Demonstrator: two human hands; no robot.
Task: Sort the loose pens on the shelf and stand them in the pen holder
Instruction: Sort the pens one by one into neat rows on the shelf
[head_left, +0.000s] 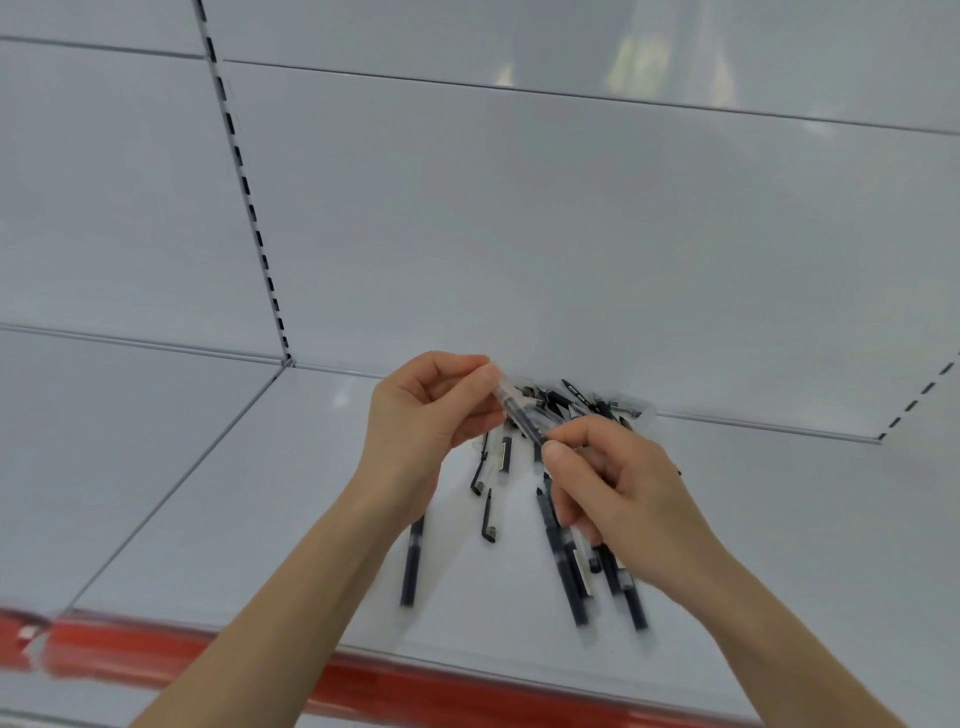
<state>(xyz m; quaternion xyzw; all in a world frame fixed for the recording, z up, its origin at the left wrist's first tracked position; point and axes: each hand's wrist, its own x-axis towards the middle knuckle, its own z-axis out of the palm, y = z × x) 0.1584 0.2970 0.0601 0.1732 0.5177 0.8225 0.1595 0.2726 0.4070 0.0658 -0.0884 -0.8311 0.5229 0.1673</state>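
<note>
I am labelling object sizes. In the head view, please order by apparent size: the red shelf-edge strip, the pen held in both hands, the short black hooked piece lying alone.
1. red strip
2. held pen, partly hidden
3. short black hooked piece
The strip is nearest the camera, which enlarges it.

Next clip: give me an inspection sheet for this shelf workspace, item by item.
Surface: white shelf, red strip along front edge.
Job's things: one pen held in the air; loose pens scattered on the shelf, more piled by the back wall; pen holder not in view.
Clutter: small black clip-like pieces, too blurred to name.
Grippers: left hand and right hand each pinch an end of the pen.
Cables: nothing seen.
Surroundings: white back panel with slotted uprights.
</note>
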